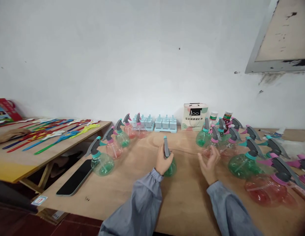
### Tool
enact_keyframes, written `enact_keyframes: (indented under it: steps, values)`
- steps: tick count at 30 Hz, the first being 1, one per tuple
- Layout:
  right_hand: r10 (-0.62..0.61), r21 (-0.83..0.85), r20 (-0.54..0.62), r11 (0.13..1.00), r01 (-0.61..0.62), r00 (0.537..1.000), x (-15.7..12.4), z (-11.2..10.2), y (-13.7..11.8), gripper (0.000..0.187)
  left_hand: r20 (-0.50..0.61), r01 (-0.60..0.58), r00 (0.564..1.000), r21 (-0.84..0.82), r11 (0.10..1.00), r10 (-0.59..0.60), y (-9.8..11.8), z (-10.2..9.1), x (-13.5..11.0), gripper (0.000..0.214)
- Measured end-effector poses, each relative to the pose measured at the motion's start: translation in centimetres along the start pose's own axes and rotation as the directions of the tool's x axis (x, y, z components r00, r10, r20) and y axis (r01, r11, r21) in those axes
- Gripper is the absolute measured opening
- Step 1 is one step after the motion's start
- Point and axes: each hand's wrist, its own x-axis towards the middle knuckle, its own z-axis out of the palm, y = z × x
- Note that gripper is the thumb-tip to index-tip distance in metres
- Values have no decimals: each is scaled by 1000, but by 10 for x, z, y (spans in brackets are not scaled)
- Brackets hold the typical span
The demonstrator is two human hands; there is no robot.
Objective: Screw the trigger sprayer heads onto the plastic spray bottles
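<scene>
In the middle of the wooden table (186,203), my left hand (164,161) is wrapped round the neck of a green spray bottle (171,168) with a grey trigger head. The bottle stands upright, its left side hidden behind my hand. My right hand (209,163) hovers to the right with fingers apart, holding nothing. Close to it is a pink spray bottle (208,150). Several more spray bottles stand on the right, among them a green one (243,165) and a pink one (263,190).
A row of green and pink spray bottles, led by a green one (103,164), lines the left side near a black phone (76,178). Light-blue popsicle moulds (165,124) and a paper bag (193,118) stand by the wall. Colourful strips lie on the other table (9,167).
</scene>
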Motion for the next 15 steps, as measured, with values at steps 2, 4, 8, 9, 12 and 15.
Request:
enact_keyframes:
  steps: [2,4,8,9,12,15]
  values:
    - [62,-54,-80,996,-66,995,16,0,21,79,-20,64,998,-86,994,-66,5,-4,3,56]
    - [115,-79,-73,990,-120,991,25,4,40,88,-4,125,992,-178,976,-128,12,-8,7,47]
    - [185,-103,-29,977,-187,982,24,13,60,96,247,360,929,-443,821,-274,27,-19,12,50]
    - [187,-103,-22,977,-188,982,22,14,62,95,325,414,904,-492,766,-279,30,-22,13,53]
    - [167,-75,10,983,-165,986,13,13,58,91,478,490,847,-534,688,-232,37,-28,12,55]
    - [141,-26,51,990,-140,989,0,7,43,89,510,472,840,-513,717,-188,37,-29,11,51]
